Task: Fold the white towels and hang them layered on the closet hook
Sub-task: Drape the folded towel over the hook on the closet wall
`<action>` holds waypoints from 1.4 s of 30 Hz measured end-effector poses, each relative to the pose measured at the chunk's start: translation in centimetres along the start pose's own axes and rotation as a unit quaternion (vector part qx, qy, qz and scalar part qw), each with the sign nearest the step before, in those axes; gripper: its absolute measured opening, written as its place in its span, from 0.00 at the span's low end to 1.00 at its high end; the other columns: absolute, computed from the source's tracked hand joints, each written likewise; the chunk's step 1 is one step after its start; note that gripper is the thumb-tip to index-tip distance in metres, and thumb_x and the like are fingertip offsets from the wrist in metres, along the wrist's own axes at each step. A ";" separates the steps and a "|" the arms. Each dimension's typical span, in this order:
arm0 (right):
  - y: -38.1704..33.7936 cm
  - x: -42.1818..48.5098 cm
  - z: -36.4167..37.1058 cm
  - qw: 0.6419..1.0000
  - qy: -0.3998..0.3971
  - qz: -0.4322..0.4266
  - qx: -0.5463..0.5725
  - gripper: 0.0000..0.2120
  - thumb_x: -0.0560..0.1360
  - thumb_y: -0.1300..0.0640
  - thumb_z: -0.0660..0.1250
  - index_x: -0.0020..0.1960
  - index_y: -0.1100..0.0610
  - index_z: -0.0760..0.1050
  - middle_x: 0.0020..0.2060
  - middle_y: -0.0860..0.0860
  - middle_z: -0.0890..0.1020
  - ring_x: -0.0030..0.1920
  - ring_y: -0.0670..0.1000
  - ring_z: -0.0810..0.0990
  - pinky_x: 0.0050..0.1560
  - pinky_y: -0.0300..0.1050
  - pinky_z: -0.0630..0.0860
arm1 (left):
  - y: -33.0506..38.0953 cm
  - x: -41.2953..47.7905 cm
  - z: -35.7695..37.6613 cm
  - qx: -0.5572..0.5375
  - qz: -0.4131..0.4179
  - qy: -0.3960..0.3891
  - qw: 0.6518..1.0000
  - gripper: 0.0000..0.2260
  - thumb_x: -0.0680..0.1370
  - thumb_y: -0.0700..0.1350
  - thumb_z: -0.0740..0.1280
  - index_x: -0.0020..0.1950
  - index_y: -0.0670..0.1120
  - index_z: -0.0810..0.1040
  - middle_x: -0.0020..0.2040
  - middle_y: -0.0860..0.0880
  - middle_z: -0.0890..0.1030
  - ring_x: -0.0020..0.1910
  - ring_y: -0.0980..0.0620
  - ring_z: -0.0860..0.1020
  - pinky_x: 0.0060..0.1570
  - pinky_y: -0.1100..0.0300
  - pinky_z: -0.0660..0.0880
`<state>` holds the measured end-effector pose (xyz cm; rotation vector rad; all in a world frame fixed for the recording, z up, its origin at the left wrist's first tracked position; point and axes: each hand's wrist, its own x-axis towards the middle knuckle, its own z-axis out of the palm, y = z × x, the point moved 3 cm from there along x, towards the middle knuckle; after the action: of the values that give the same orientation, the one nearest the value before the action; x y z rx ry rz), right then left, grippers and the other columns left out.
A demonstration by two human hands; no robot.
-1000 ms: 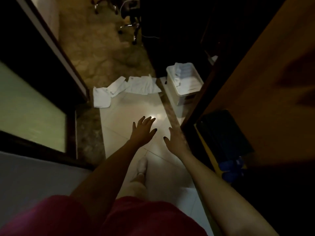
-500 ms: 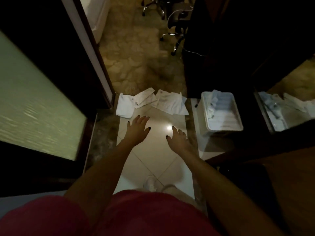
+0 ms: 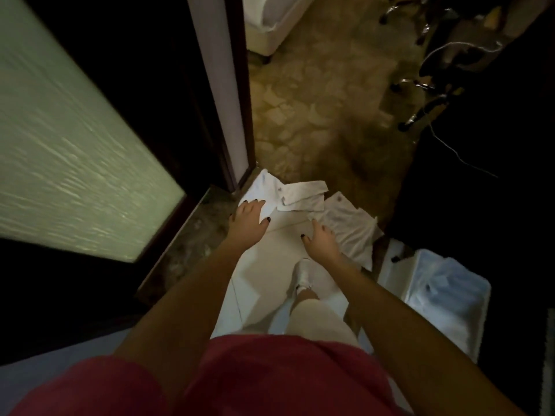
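Note:
Several white towels lie crumpled on the floor ahead: one at the left [image 3: 264, 187], a narrow one across the middle [image 3: 303, 195], and a wider one at the right [image 3: 351, 226]. My left hand [image 3: 247, 219] hangs over the near edge of the left towel with fingers spread, holding nothing. Over the near corner of the right towel my right hand [image 3: 321, 241] is stretched out, empty too. Whether either hand touches cloth I cannot tell. No closet hook is in view.
A white plastic bin [image 3: 444, 298] with more white cloth in it stands on the floor at the right. A frosted glass door [image 3: 66, 157] fills the left. A door frame [image 3: 222, 94] rises behind the towels. An office chair base [image 3: 429, 94] stands far right.
I have stepped forward and the view has swung left. Both hands have moved out from over the bare tiles to over the towels. The bin now sits nearer, at the right.

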<state>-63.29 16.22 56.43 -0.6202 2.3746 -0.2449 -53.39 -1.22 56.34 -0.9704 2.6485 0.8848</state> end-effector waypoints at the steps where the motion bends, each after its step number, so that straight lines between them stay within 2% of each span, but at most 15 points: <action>1: 0.3 2.1 -1.2 1.000 -0.008 -0.009 0.002 0.28 0.83 0.50 0.57 0.78 0.60 0.55 0.75 0.60 0.63 0.74 0.61 0.62 0.73 0.54 0.61 | 0.7 1.4 -0.2 -0.018 -0.019 0.001 1.000 0.23 0.82 0.51 0.60 0.76 0.47 0.63 0.75 0.45 0.65 0.75 0.44 0.60 0.72 0.46 0.61; 6: 1.0 12.3 -5.4 0.998 -0.052 -0.024 0.007 0.29 0.82 0.50 0.59 0.78 0.57 0.55 0.74 0.60 0.63 0.73 0.63 0.62 0.70 0.62 0.63 | 2.9 7.9 0.2 -0.079 -0.093 0.010 0.993 0.22 0.82 0.49 0.60 0.76 0.46 0.63 0.75 0.44 0.65 0.75 0.44 0.60 0.72 0.43 0.61; 10: 1.0 20.5 -6.1 0.996 -0.080 -0.038 0.002 0.28 0.82 0.50 0.59 0.78 0.58 0.55 0.74 0.62 0.63 0.73 0.64 0.61 0.72 0.60 0.62 | 2.2 14.4 2.4 -0.095 -0.133 0.002 0.987 0.22 0.83 0.48 0.60 0.76 0.46 0.62 0.75 0.43 0.65 0.74 0.43 0.61 0.72 0.45 0.62; 15: 1.8 31.8 -4.0 0.996 -0.080 -0.035 0.012 0.27 0.82 0.51 0.59 0.77 0.59 0.57 0.73 0.61 0.65 0.73 0.63 0.64 0.70 0.59 0.65 | -1.3 25.5 7.9 -0.129 -0.162 -0.007 0.978 0.22 0.83 0.48 0.60 0.76 0.46 0.63 0.75 0.42 0.65 0.74 0.42 0.61 0.71 0.47 0.62; 22: 5.5 50.4 5.6 0.996 -0.079 -0.029 -0.002 0.25 0.82 0.51 0.59 0.76 0.59 0.60 0.73 0.60 0.67 0.70 0.62 0.67 0.69 0.57 0.66 | -8.9 42.8 20.5 -0.148 -0.185 -0.019 0.971 0.22 0.83 0.49 0.59 0.76 0.46 0.62 0.75 0.42 0.64 0.74 0.42 0.61 0.71 0.48 0.61; 29: 8.4 66.9 18.1 0.994 -0.080 -0.067 0.014 0.23 0.82 0.52 0.60 0.74 0.61 0.64 0.70 0.61 0.70 0.69 0.63 0.68 0.68 0.54 0.66 | -19.5 55.8 32.0 -0.093 -0.160 -0.022 0.982 0.23 0.83 0.49 0.59 0.77 0.44 0.61 0.75 0.42 0.64 0.74 0.42 0.63 0.71 0.48 0.63; 34: 9.8 75.2 25.5 0.993 -0.059 -0.086 0.047 0.21 0.81 0.54 0.62 0.71 0.62 0.68 0.67 0.61 0.73 0.66 0.61 0.72 0.65 0.51 0.68 | -25.6 63.1 36.8 -0.042 -0.124 -0.007 0.991 0.25 0.82 0.51 0.60 0.78 0.46 0.60 0.77 0.43 0.62 0.74 0.42 0.62 0.71 0.48 0.61; 38: 10.2 79.6 29.7 0.991 -0.053 -0.086 0.090 0.19 0.80 0.54 0.65 0.67 0.62 0.72 0.63 0.60 0.75 0.64 0.60 0.73 0.63 0.52 0.71 | -28.4 67.3 39.2 -0.037 -0.132 0.027 0.990 0.26 0.82 0.52 0.61 0.77 0.46 0.59 0.77 0.42 0.61 0.75 0.41 0.60 0.70 0.47 0.62; 40: 10.2 81.4 30.9 0.988 -0.082 -0.093 0.089 0.16 0.79 0.54 0.65 0.62 0.62 0.74 0.57 0.59 0.77 0.58 0.59 0.75 0.59 0.53 0.73 | -28.9 69.0 40.5 -0.042 -0.144 0.041 0.988 0.26 0.81 0.53 0.61 0.77 0.44 0.61 0.75 0.41 0.63 0.74 0.41 0.60 0.70 0.48 0.62; 42: 10.3 83.0 31.1 0.985 -0.099 -0.099 0.101 0.08 0.79 0.54 0.66 0.50 0.60 0.76 0.44 0.54 0.77 0.46 0.53 0.75 0.49 0.49 0.73 | -29.2 70.4 41.7 -0.064 -0.155 0.049 0.985 0.26 0.81 0.53 0.63 0.75 0.43 0.63 0.73 0.39 0.65 0.73 0.40 0.62 0.69 0.50 0.62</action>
<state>-102.44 -16.12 -16.91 -0.7476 2.0671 -0.4827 -90.14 -31.50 -16.41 -1.4441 2.4413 0.9612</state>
